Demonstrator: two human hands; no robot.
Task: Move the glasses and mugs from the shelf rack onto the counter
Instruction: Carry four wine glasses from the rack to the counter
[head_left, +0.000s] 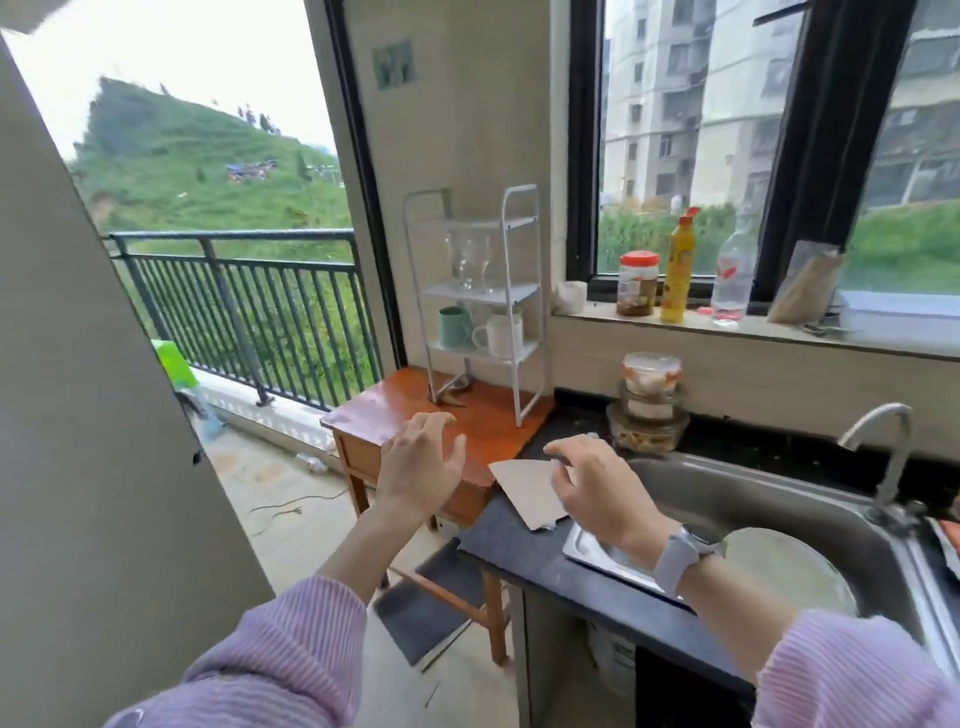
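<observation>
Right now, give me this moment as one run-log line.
stage: reaching, nothing moved | left hand: open, empty | right hand: open, empty | glasses: middle shelf | green mug, white mug: lower shelf

Bright, flat daylight pours through the window (727, 156) and open balcony; sky blown out white, shadows faint, whole frame soft, wide-angle bending at the edges

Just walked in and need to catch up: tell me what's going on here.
A person stands at the counter with both hands empty: left hand over the wooden table, right hand over a piece of card. The glasses and mugs are on the rack, none moved yet.
</observation>
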